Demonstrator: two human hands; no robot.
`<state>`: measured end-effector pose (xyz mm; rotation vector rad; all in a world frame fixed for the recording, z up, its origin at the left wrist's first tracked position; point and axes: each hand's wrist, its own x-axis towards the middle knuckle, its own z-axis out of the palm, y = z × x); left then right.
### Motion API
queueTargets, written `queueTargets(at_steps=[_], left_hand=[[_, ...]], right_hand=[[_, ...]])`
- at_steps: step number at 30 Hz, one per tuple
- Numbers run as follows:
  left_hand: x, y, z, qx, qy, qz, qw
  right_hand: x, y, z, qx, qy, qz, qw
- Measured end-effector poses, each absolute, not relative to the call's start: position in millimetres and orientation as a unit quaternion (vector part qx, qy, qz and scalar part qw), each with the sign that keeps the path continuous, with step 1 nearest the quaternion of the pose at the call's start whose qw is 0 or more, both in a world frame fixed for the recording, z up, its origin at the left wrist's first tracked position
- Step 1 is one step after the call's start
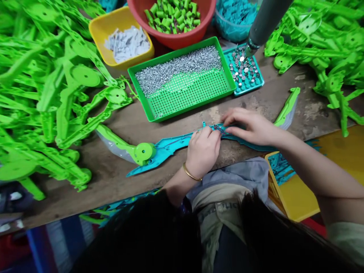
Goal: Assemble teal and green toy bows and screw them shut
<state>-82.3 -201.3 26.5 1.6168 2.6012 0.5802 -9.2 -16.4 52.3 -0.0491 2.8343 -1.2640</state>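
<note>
A long blue plastic bow-shaped shell (176, 142) lies across the bench, its inner side up. Thin wires (218, 127) run along its middle. Curled over the shell, my left hand (204, 147) grips it just left of the wires, and a bracelet circles that wrist. My right hand (248, 123) bends over the middle of the shell, thumb and fingers closed about the wires; its fingertips are partly hidden. At the shell's left end sits a green limb (122, 146) with a round hub and a clear plastic piece. Another green limb (288, 108) shows beyond my right wrist.
A green perforated tray (193, 91) of screws lies behind the shell, beside a blue tray (250, 89) of small metal parts. Above it hangs a dark tool (267, 22). Green parts (68, 79) pile up left and right. A yellow bin (301, 204) stands lower right.
</note>
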Motion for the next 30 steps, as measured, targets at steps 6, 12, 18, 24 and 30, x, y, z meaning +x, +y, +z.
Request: queueTargets(at_steps=[6, 12, 18, 24, 30], left_hand=[[-87, -197, 31, 0.521, 0.837, 0.170, 0.008], [-90, -197, 17, 0.560, 0.798, 0.222, 0.000], [-91, -197, 21, 0.571, 0.795, 0.204, 0.020], [-90, -198, 22, 0.578, 0.789, 0.208, 0.010], [-91, -200, 16, 0.588, 0.782, 0.207, 0.008]], right_hand=[[7, -31, 44, 0.009, 0.969, -0.246, -0.020], [2, -38, 44, 0.090, 0.964, -0.250, 0.026], [-1, -43, 48, 0.142, 0.962, -0.224, 0.060], [-1, -46, 46, 0.188, 0.947, -0.257, 0.040], [-4, -48, 54, 0.186, 0.957, -0.205, 0.082]])
